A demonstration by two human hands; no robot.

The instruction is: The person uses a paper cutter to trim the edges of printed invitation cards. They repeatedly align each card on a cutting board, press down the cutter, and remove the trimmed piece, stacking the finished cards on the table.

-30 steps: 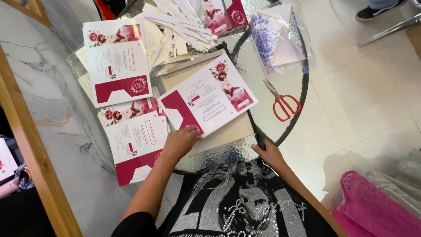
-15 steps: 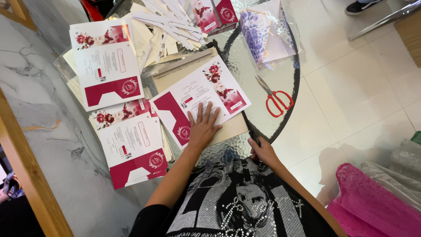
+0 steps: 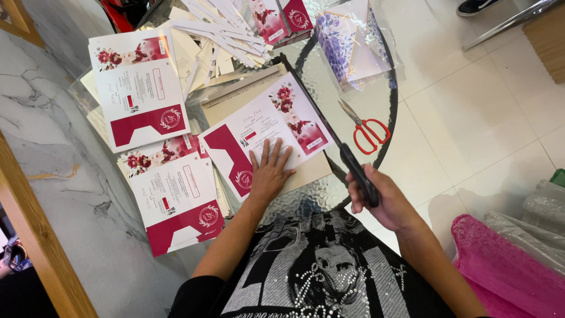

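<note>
A printed card sheet (image 3: 268,132) is held for trimming on a paper cutter (image 3: 306,171) atop a glass table (image 3: 321,76).
Left hand (image 3: 269,174) lies flat, fingers spread, on the sheet; right hand (image 3: 382,197) is clamped on the cutter's black handle (image 3: 359,175) (red scissors (image 3: 368,131) lie nearby). The next cut likely needs steady downward pressure.

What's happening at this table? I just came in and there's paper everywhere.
A person is trimming printed cards on a paper cutter set on a round glass table. The left hand lies flat on a red and white floral card on the cutter's board. The right hand grips the black cutter handle. More cards lie stacked to the left, cut strips are piled behind, and red scissors rest near the table's edge.
</note>
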